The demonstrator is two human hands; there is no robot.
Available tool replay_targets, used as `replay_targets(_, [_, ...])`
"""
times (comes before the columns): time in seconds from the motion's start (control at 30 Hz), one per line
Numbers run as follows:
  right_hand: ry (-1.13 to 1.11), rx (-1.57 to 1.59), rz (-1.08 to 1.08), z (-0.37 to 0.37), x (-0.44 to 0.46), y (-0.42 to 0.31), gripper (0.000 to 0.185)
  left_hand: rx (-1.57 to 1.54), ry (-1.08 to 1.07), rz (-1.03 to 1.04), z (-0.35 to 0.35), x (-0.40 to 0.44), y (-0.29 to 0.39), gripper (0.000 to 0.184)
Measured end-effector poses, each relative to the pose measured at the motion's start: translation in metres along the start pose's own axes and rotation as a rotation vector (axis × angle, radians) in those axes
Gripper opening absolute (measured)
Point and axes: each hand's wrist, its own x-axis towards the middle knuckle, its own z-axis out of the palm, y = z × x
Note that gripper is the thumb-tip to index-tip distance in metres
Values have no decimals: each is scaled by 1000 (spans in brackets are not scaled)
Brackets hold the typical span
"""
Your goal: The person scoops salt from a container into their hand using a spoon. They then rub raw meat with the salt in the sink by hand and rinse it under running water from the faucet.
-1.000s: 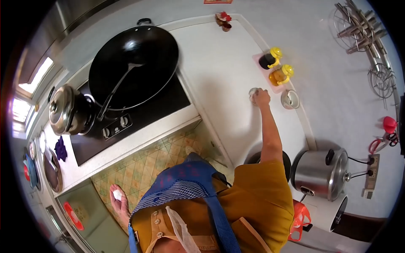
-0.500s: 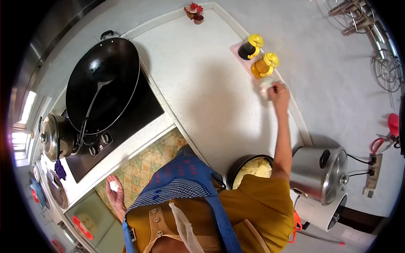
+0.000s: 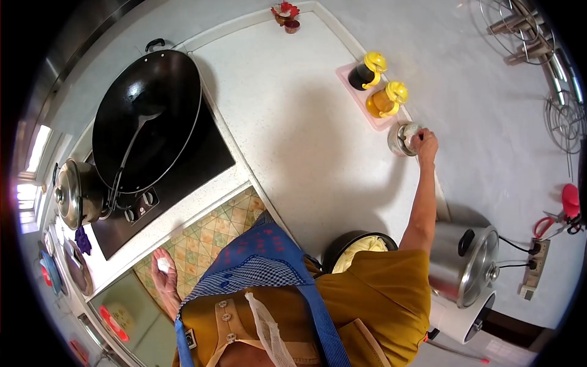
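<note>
My right hand (image 3: 426, 147) pinches a clear lid (image 3: 412, 133) at the mouth of a small glass jar (image 3: 400, 139), near the counter's back edge. The lid is tilted over the jar. Beside the jar, a pink tray (image 3: 380, 120) holds a dark bottle (image 3: 362, 76) and an amber bottle (image 3: 380, 103), both with yellow tops. At the lower left my left hand (image 3: 164, 278) is palm up above the floor, its fingers spread, with a small heap of white powder (image 3: 163, 264) on it.
A black wok (image 3: 153, 110) with a ladle sits on the stove at left, beside a lidded steel pot (image 3: 79, 192). A dark pot (image 3: 333, 251) with pale yellow contents is near my right side, next to a steel cooker (image 3: 455, 263). Small red flowers (image 3: 285, 11) stand at the back.
My right hand has carried the lid from the counter to the jar. The camera view has shifted, and the pot with yellow contents has come into view. My left hand still holds the white powder.
</note>
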Motion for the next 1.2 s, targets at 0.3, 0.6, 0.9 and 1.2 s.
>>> replay_targets(0.3, [18, 94, -20, -15, -16, -37, 13, -18, 54, 30, -11, -2, 7, 18])
replay_targets(0.6, [-254, 281, -104, 57, -64, -82, 18, 55, -44, -35, -43, 0, 19, 25])
replay_targets(0.9, [98, -136, -358, 96, -69, -67, 47, -186, 2, 147, -82, -60, 47, 23])
replay_targets(1.2, [-1227, 835, -501, 14, -236, -443, 16, -399, -68, 413, -247, -148, 128, 21])
